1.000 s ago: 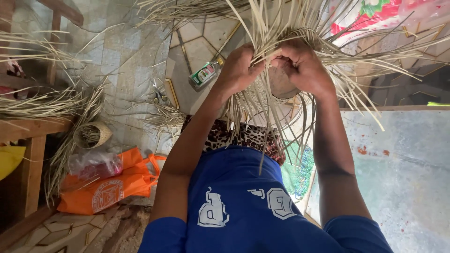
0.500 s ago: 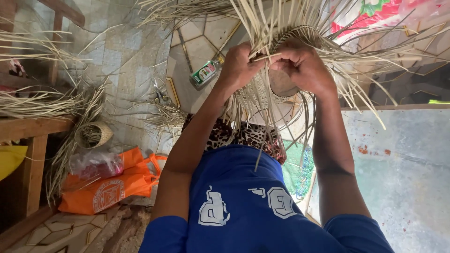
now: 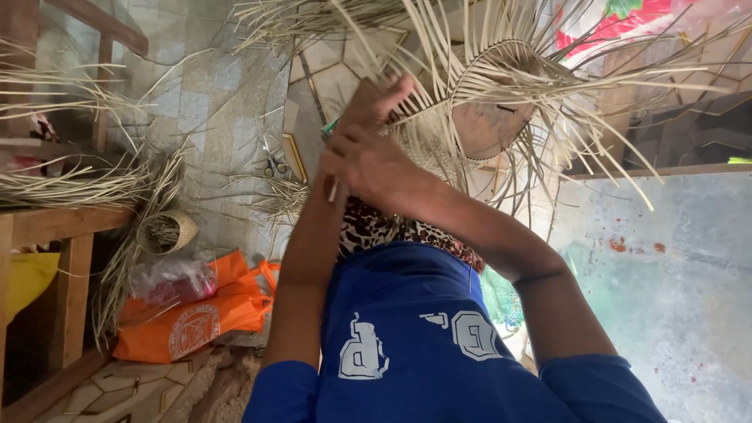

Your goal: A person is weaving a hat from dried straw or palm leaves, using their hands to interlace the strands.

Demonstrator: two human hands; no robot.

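Since the earlier frame both hands have shifted left. Right hand (image 3: 368, 164) fingers closed on straw strands (image 3: 439, 117); left hand (image 3: 380, 98) fingers pinch them. Woven piece (image 3: 493, 102): light, pliant, brittle; grip near the weave.

Half-woven straw basket (image 3: 478, 102) over brown round mould (image 3: 489, 125); pale loose strips fan outward (long, stiff, unwoven); held above lap, tilted, against both hands.

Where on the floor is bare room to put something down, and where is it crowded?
Bare tiles lie between the wooden bench and the small scissors. It is crowded below, around the small woven basket and orange plastic bag, and around both hands at the half-woven straw piece.
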